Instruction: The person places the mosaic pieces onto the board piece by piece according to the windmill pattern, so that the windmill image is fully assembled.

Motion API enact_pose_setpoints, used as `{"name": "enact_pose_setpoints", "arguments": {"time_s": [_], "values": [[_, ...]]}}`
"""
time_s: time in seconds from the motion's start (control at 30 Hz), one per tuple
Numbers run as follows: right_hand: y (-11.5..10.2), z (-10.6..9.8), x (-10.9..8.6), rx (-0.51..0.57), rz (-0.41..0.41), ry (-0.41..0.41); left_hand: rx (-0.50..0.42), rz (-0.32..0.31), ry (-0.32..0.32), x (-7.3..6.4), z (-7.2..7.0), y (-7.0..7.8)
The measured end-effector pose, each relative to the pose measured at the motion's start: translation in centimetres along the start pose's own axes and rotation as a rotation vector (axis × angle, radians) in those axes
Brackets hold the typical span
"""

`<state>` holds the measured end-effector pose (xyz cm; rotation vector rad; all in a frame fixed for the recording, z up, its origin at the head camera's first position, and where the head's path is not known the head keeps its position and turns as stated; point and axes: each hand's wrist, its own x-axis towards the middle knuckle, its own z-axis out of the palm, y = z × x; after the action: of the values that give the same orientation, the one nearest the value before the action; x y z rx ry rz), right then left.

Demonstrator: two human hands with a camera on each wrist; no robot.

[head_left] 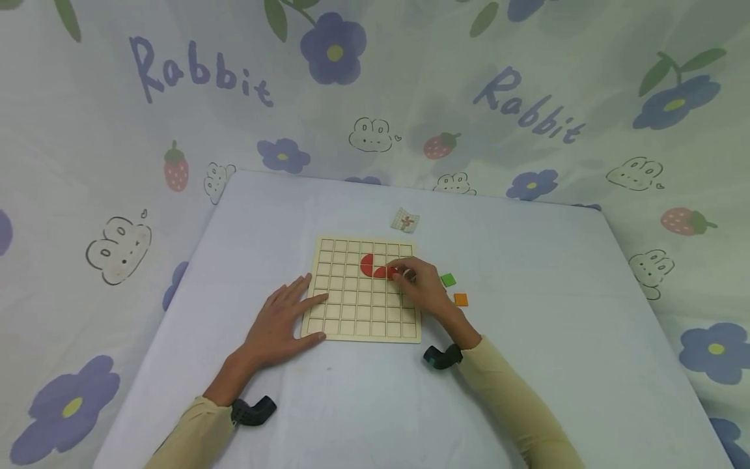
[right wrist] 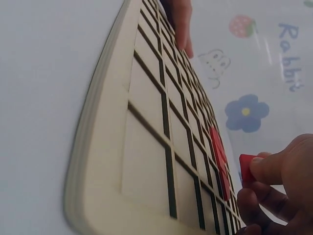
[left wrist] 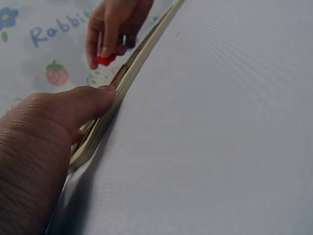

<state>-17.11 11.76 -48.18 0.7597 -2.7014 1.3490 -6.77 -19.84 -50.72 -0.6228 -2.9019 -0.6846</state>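
A square wooden grid board (head_left: 357,318) lies flat on the white table. Along its left edge rests my left hand (head_left: 280,326), fingers spread and their tips on the frame. My right hand (head_left: 423,281) is over the upper right part of the board. Between thumb and fingers it pinches a small red tile (right wrist: 246,167), held close above the grid in the right wrist view. Other red pieces with rounded edges (head_left: 366,265) sit in cells just left of that hand.
Right of the board lie a green tile (head_left: 448,280) and an orange tile (head_left: 461,299). A small card (head_left: 405,220) with a red pattern on a grid lies behind the board. Beyond the table hangs a printed curtain (head_left: 375,85).
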Motion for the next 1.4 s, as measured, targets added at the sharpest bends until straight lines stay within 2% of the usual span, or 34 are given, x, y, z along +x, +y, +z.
{"name": "enact_pose_setpoints", "arguments": {"time_s": [0.17, 0.3, 0.4, 0.53, 0.8, 1.03, 1.13, 1.4], "values": [[-0.4, 0.7, 0.4, -0.016, 0.029, 0.001, -0.001, 0.001, -0.003, 0.1, 0.0, 0.0], [-0.7, 1.1, 0.4, -0.020, 0.117, 0.005, -0.003, 0.006, -0.005, 0.2, 0.0, 0.0], [-0.9, 1.2, 0.3, -0.008, 0.146, 0.001, 0.003, 0.006, -0.006, 0.2, 0.1, -0.1], [-1.0, 1.4, 0.3, -0.009, 0.143, -0.007, 0.012, 0.004, -0.009, 0.1, 0.2, -0.2], [-1.3, 1.9, 0.2, -0.084, 0.156, 0.002, 0.009, 0.000, -0.012, 0.2, 0.1, -0.2], [-1.6, 2.2, 0.2, -0.187, 0.051, 0.000, 0.007, 0.000, -0.009, 0.2, 0.0, 0.0], [-1.6, 2.2, 0.2, -0.208, 0.055, -0.017, 0.008, 0.003, -0.005, 0.2, 0.0, -0.1], [-1.1, 1.9, 0.0, -0.146, 0.026, -0.056, 0.003, 0.007, 0.003, 0.1, 0.1, -0.2]]}}
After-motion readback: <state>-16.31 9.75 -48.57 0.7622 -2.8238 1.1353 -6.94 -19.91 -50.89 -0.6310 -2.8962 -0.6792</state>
